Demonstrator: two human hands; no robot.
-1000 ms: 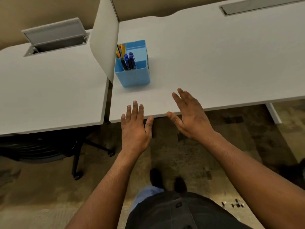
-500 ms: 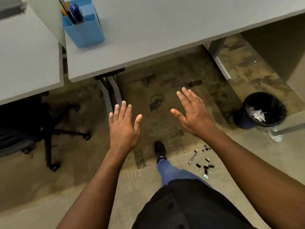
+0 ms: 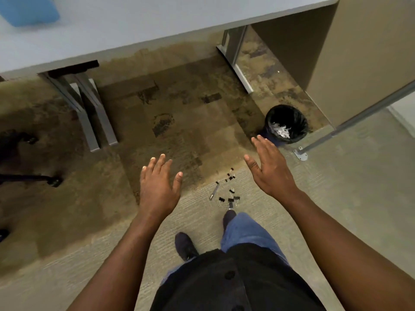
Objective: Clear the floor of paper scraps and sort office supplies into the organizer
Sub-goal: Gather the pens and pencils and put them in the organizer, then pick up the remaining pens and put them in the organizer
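Both hands are up in front of the body with nothing in them. The left hand (image 3: 157,187) has a wide-open grip, fingers spread and pointing forward, thumb splayed to the right, back of the hand facing the camera. The right hand (image 3: 270,170) is just as loose, fingers straight and close together, tilted on edge so the thumb side faces inward. Neither one touches anything, and both forearms reach out from the bottom corners.

On the floor between the two hands, a bit closer to the right one, there's a scatter of small black binder clips (image 3: 229,189) with a thin silver pen-like thing (image 3: 214,191) lying just left of them, too small to say exactly what it is. All of that sits just ahead of the person's dark shoe (image 3: 229,217).

Beyond the right hand's fingertips is a black-lined waste bin (image 3: 286,123) with crumpled white paper scraps (image 3: 280,130) inside. The blue organizer (image 3: 29,10) is far off past the left hand, up on the worktop (image 3: 157,21), cut off by the frame's top edge and blurry.
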